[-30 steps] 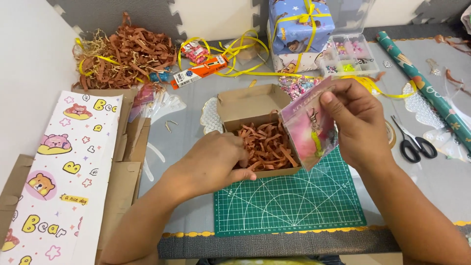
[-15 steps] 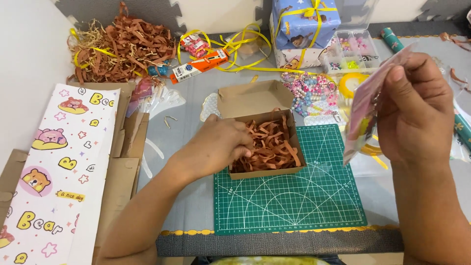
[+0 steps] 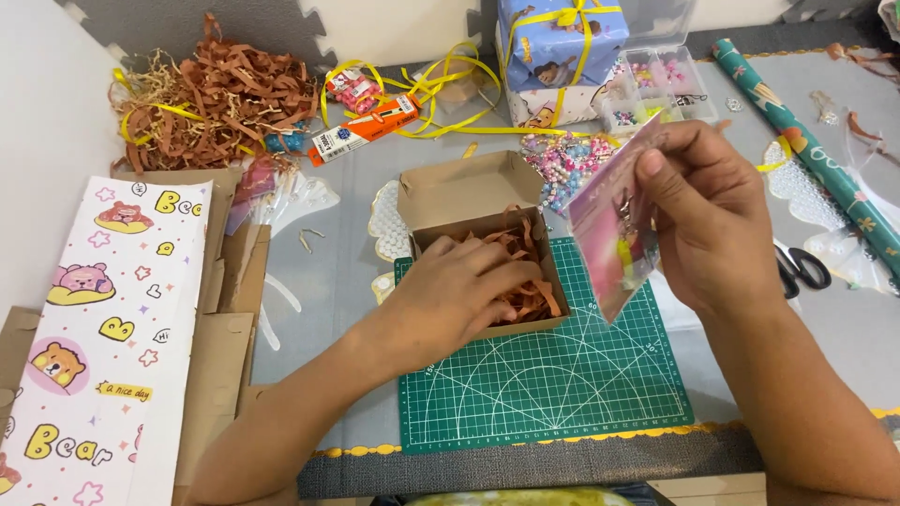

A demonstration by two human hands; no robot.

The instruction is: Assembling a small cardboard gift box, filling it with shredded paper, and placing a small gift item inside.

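— Left hand (image 3: 459,286)?
— Fingers spread flat, pressing into the brown paper shreds (image 3: 525,272) inside the small cardboard box (image 3: 469,192), whose lid flap stands open at the far side.
— And the right hand (image 3: 708,220)?
— Raised just right of the box, thumb and fingers pinching a pink clear packet (image 3: 614,239) by its edge, tilted, its lower corner over the box's right rim.
— Where does the box sit?
— On the far edge of the green cutting mat (image 3: 544,384); the mat's near half lies open.
— Around it?
— Beads (image 3: 562,164) beyond the box, scissors (image 3: 802,267) to the right, bear-print wrapping paper (image 3: 103,328) well left.
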